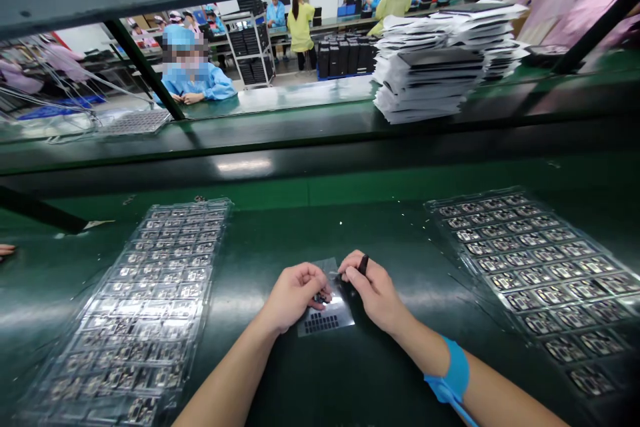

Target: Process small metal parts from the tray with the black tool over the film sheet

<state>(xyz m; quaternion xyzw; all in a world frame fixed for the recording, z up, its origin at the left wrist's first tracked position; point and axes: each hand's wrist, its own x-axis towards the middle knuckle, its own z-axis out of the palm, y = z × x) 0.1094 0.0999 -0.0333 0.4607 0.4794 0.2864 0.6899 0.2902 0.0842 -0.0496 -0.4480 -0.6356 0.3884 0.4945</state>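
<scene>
At six o'clock on bench (400, 233): left hand (295, 293) pinches small dark part (321, 296) over clear film sheet (327, 320); right hand (375, 290) grips black tool (363, 264) (tweezers, probably). Best keep sheet flat, tip steady. Trays at nine (145, 307) and three (540, 273).

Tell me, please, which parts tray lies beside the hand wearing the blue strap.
The right tray, beside the right hand with its blue wrist strap; the left tray flanks the left hand.

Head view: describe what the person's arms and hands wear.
The left hand and right hand are ungloved, both forearms sleeveless. A bright blue wrist strap wraps the right wrist; a matching blue cord trails from it. No rings or watch show.
</scene>
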